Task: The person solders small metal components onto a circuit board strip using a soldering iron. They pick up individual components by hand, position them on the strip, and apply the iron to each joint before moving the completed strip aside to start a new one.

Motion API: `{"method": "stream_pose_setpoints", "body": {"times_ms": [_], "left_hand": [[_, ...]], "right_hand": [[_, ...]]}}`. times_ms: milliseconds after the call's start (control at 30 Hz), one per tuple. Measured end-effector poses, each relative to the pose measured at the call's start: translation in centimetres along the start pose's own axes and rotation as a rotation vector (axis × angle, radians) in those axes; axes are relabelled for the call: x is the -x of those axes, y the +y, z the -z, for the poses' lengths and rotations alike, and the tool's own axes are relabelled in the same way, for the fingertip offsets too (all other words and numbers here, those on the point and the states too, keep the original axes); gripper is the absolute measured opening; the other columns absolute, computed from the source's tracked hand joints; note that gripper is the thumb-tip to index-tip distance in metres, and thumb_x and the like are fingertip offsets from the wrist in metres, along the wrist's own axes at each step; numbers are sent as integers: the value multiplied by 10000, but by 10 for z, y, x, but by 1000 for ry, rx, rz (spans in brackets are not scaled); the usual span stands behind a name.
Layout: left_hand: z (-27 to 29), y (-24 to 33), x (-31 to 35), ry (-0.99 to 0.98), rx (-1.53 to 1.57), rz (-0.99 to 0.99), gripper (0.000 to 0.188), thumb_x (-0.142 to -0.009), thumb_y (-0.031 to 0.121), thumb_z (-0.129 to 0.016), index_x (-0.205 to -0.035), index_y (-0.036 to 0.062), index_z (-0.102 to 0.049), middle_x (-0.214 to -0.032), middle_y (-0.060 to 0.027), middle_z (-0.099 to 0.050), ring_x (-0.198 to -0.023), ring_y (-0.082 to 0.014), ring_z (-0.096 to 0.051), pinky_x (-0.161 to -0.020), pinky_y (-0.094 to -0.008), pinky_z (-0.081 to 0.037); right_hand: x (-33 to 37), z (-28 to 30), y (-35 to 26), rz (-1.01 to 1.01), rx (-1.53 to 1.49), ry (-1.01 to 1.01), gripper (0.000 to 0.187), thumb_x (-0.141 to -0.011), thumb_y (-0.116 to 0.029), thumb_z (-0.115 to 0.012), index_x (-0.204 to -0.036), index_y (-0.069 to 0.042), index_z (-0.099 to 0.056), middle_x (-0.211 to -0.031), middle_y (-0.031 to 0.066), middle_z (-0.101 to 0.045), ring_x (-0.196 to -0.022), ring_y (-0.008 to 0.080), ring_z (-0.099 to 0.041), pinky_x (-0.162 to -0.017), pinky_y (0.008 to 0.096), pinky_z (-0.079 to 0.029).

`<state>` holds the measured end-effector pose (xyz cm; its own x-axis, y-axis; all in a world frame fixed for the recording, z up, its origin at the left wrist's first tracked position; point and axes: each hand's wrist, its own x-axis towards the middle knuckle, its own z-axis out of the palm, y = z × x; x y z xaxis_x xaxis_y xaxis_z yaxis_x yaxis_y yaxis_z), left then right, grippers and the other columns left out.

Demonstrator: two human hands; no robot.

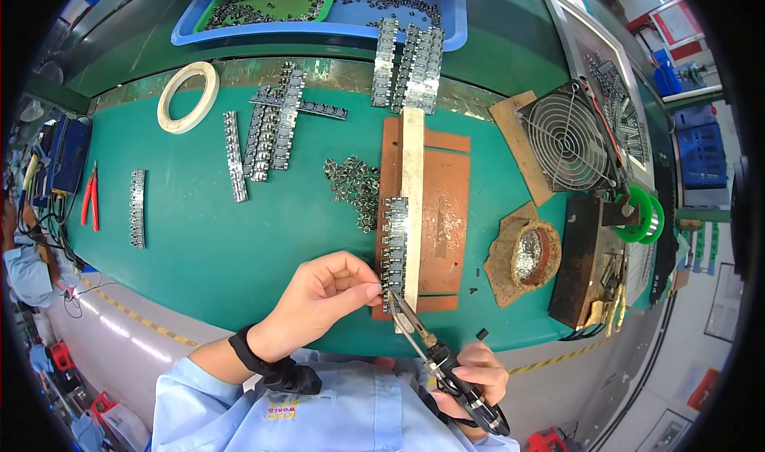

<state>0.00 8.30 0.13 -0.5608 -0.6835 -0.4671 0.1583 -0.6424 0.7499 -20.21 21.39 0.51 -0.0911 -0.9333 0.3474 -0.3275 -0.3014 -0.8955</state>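
Observation:
My right hand (478, 376) grips a black soldering iron (446, 364) with a thin metal tube running alongside it. Its tip meets the near end of a strip of small circuit boards (394, 237). That strip lies against a long pale bar (412, 165) on a brown base plate (442, 213). At the same end of the strip, the thumb and forefinger of my left hand (319, 297) are pinched together at its left edge. What they hold, if anything, is too small to make out. Left of the plate lies a pile of small metal parts (351, 185).
More board strips (271, 125) lie at the left back, beside a tape roll (163, 105). Red-handled pliers (91, 197) are far left. On the right stand a fan (562, 137), a round solder-stained holder (535, 254) and a green solder spool (640, 215). A blue tray (179, 34) is behind.

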Motion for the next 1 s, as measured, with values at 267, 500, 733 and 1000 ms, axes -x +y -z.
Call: {"method": "stream_pose_setpoints", "body": {"times_ms": [267,500,733,1000], "left_hand": [[0,0,0,-6,34,19,56,-836,42,-559,-867,4,-531,-850,-57,-591,-791,-116,-580,-741,-233,-457],[1,-1,0,-1,20,4,61,-836,41,-559,-875,2,-532,-853,-54,-592,-793,-108,-577,-741,-230,-458],[1,-1,0,-5,13,10,61,-836,42,-558,-874,1,-533,-855,-56,-593,-799,-111,-577,-744,-231,-459],[1,-2,0,-7,23,8,62,-839,44,-553,-873,-3,-532,-860,-60,-596,-807,-116,-580,-751,-238,-463]], "right_hand": [[3,0,-1,-70,-9,-58,470,-569,-141,-780,-952,-76,-514,-698,82,-493,-591,200,-460,-538,318,-367],[-1,1,-1,-40,11,-41,449,-544,-115,-793,-914,-75,-541,-667,77,-523,-527,199,-476,-475,298,-382],[-5,1,-2,-39,6,-25,449,-538,-96,-802,-906,-69,-547,-652,71,-542,-505,197,-489,-455,288,-392],[-10,6,-4,-89,-54,-25,441,-552,-92,-805,-907,-55,-546,-657,73,-562,-519,191,-498,-486,287,-398]]}}
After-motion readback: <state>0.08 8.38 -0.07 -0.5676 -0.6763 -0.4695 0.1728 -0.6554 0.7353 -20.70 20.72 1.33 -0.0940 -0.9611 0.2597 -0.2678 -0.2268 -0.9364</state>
